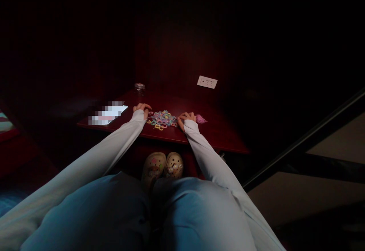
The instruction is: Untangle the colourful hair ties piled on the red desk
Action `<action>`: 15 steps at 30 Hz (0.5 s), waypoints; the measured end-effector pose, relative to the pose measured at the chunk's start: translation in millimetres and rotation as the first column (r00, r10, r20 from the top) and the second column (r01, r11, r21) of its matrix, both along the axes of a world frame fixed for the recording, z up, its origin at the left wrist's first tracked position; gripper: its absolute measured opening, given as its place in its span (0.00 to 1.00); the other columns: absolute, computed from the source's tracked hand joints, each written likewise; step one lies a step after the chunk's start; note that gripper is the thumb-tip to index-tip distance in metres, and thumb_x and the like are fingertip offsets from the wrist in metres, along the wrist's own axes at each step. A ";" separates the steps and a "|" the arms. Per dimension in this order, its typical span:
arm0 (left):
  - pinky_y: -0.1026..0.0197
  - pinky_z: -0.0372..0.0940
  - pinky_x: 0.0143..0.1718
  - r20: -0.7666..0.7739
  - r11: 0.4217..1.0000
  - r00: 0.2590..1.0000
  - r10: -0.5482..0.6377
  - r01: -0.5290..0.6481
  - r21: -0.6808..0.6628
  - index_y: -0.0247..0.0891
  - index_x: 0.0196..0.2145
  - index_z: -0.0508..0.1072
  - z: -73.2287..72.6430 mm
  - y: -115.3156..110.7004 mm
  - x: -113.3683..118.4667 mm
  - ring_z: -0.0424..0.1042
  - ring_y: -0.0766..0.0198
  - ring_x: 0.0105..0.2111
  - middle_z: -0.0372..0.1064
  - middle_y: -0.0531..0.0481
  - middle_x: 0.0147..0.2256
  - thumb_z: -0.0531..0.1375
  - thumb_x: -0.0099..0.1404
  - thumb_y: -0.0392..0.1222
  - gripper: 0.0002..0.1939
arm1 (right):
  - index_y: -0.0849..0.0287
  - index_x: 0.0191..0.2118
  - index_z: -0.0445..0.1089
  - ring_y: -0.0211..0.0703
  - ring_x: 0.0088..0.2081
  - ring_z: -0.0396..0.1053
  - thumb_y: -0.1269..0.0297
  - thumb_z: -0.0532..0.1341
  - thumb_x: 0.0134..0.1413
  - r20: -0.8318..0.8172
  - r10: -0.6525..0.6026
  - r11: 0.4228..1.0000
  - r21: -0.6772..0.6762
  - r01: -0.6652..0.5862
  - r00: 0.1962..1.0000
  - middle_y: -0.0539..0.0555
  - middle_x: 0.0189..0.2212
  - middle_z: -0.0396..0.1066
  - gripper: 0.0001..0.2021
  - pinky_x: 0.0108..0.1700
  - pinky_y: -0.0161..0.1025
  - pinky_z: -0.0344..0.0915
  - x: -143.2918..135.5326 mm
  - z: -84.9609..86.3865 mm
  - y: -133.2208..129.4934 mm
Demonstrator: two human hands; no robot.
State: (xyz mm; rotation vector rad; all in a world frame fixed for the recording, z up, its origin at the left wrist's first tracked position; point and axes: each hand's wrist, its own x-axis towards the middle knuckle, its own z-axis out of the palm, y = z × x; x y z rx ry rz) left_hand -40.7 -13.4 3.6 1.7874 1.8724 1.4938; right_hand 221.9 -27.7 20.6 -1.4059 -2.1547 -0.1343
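A loose pile of small pastel hair ties [164,118] lies on the dark red tabletop [216,137]. At the pile's left edge rests my left hand [142,108], palm down, its fingers stretched over the wood beside the nearest ties. My right hand [187,117] sits at the right edge, fingers apart and bent toward the ties; nothing shows in its grasp. Just beyond that hand is a pink stringy bundle [201,119], too small to identify.
A lit flat screen device [116,113], partly pixelated, lies at the table's left. Behind it stands a clear lidded jar [139,87]. A white socket plate [207,82] is on the back panel. Beige clogs [154,166] show below the table's front edge.
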 end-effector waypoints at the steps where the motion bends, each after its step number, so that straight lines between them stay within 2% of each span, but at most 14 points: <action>1: 0.48 0.59 0.59 -0.011 1.000 1.000 0.010 -0.010 -0.018 0.43 0.36 0.76 -0.1 0.0 -1.3 0.65 0.49 0.51 0.72 0.46 0.45 0.52 0.61 0.32 0.14 | 0.52 0.44 0.81 0.51 0.51 0.58 0.54 0.54 0.71 -0.018 -0.023 1.000 0.003 0.023 1.000 0.55 0.47 0.75 0.18 0.54 0.46 0.52 0.8 0.4 0.5; 6: 0.50 0.62 0.55 -0.135 0.975 0.984 0.112 -0.136 -0.176 0.38 0.36 0.77 5.5 -5.0 -7.6 0.67 0.47 0.52 0.74 0.45 0.47 0.55 0.57 0.28 0.14 | 0.54 0.40 0.80 0.51 0.49 0.59 0.57 0.54 0.71 -0.038 -0.054 0.999 -0.002 0.054 0.998 0.55 0.44 0.76 0.17 0.54 0.46 0.51 2.4 4.1 -1.3; 10: 0.49 0.62 0.53 -0.304 0.935 0.948 0.093 -0.188 -0.301 0.40 0.35 0.79 10.9 -11.4 -8.9 0.68 0.45 0.52 0.76 0.46 0.45 0.60 0.60 0.37 0.08 | 0.56 0.39 0.80 0.51 0.49 0.59 0.59 0.55 0.70 -0.042 -0.040 0.999 -0.005 0.040 0.998 0.56 0.42 0.76 0.16 0.53 0.45 0.51 2.4 5.4 -2.5; 15: 0.54 0.64 0.49 -0.356 0.939 0.931 0.076 -0.187 -0.289 0.42 0.33 0.80 11.9 -12.0 -10.2 0.71 0.48 0.49 0.78 0.48 0.43 0.63 0.60 0.47 0.08 | 0.56 0.39 0.80 0.52 0.49 0.59 0.59 0.56 0.69 -0.061 -0.043 0.999 -0.012 0.042 0.997 0.56 0.43 0.77 0.15 0.54 0.46 0.51 2.4 6.0 -3.1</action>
